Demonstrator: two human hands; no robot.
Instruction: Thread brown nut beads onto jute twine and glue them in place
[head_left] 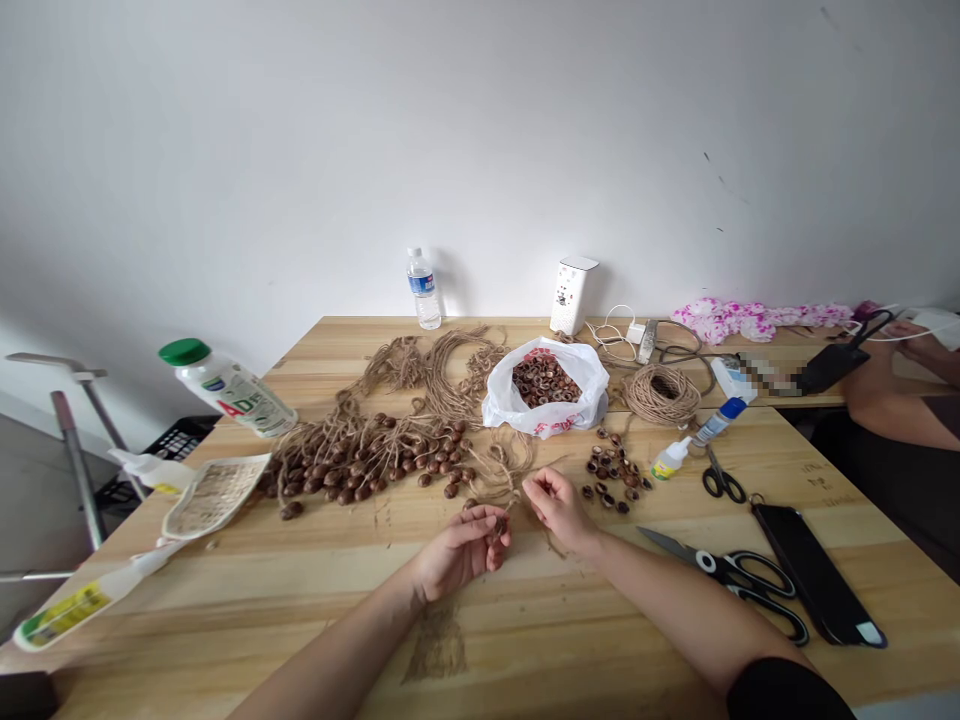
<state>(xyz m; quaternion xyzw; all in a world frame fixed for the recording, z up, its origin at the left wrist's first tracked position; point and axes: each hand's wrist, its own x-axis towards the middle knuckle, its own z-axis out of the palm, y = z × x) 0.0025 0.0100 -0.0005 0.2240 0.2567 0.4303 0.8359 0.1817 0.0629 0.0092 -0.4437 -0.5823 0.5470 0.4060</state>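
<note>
My left hand (459, 550) is closed around a small round brown nut shell (500, 524), pinched between thumb and fingertips. Just right of it, my right hand (562, 512) is closed in a pinch on jute twine (515, 497) that runs between the two hands; the fingers partly hide it. Loose loops of twine (501, 462) lie behind my hands. To the left spreads a heap of brown nut shells on twine (360, 465). Several open half shells (611, 475) are scattered to the right of my right hand.
A white plastic bag (510, 400) of cut shells stands behind, beside a twine coil (664, 395). Large scissors (731, 570), small scissors (724, 482), a glue bottle (670, 460) and a black phone (817, 575) lie right. A green-capped bottle (232, 390) stands left. Another person's arm (896, 390) shows at right.
</note>
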